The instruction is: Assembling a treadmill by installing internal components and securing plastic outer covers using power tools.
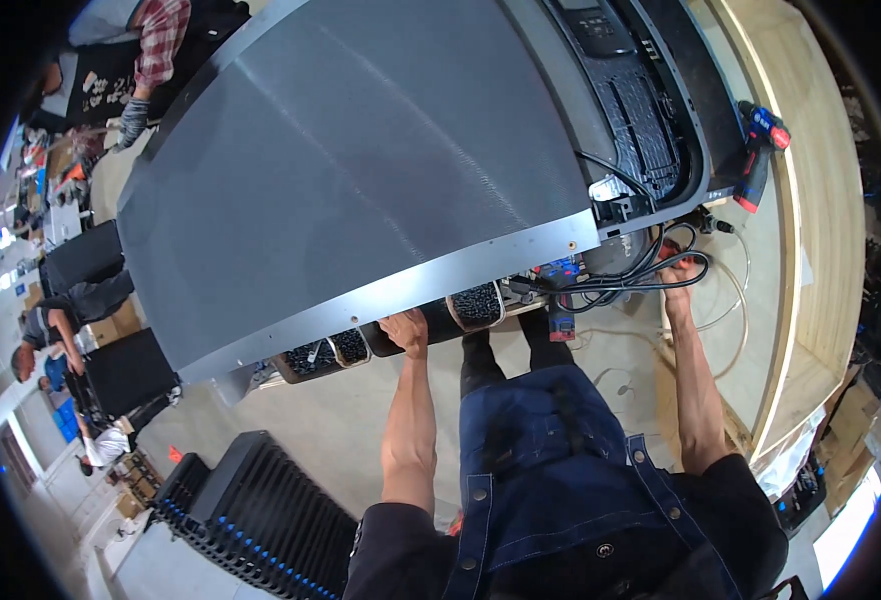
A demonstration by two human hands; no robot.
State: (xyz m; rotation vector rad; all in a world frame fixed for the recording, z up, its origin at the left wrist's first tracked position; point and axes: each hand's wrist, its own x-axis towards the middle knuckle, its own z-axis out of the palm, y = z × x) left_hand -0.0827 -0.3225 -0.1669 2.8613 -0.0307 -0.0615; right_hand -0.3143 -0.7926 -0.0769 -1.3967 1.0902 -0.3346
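Note:
In front of me lies a large dark grey deck (361, 150) with a silvery metal edge, like a treadmill's. My left hand (406, 328) reaches under that edge, over a black bin among bins of small black parts (477, 305). Its fingertips are hidden there. My right hand (677, 272) is raised at the deck's right end, beside looped black cables (616, 285). Its fingers are closed around something red, mostly covered by the cables. Between my hands, a blue and red power tool (562, 327) is partly visible below the deck edge.
A cordless drill (758, 155) lies on the wooden bench (801, 250) to the right. The black plastic frame (651, 120) joins the deck's right end. Stacked black trays (271, 510) stand on the floor behind left. Other people (156, 60) are at work on the left.

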